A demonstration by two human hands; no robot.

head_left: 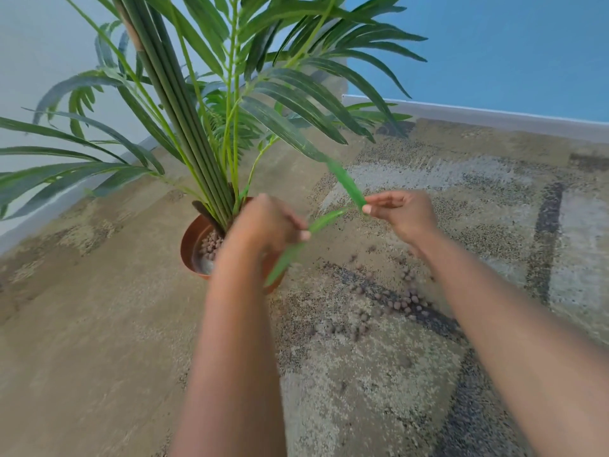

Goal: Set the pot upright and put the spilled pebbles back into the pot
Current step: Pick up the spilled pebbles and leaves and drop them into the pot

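A brown plastic pot (pixel 190 246) stands upright on the carpet with a tall green palm plant (pixel 184 103) in it. Some brown pebbles (pixel 211 245) lie inside the pot. Many more spilled pebbles (pixel 392 301) are scattered on the carpet to the right of the pot. My left hand (pixel 263 225) is above the pot's right side, pinching a thin green leaf (pixel 296 249). My right hand (pixel 400 216) is further right, its fingertips pinching the tip of another long leaf (pixel 346 183). My left forearm hides part of the pot's rim.
A patterned beige and grey carpet (pixel 395 374) covers the floor. A blue wall (pixel 510 54) with a white skirting board runs at the back right, a pale wall (pixel 39 61) at the left. Long leaves spread out over the floor around the pot.
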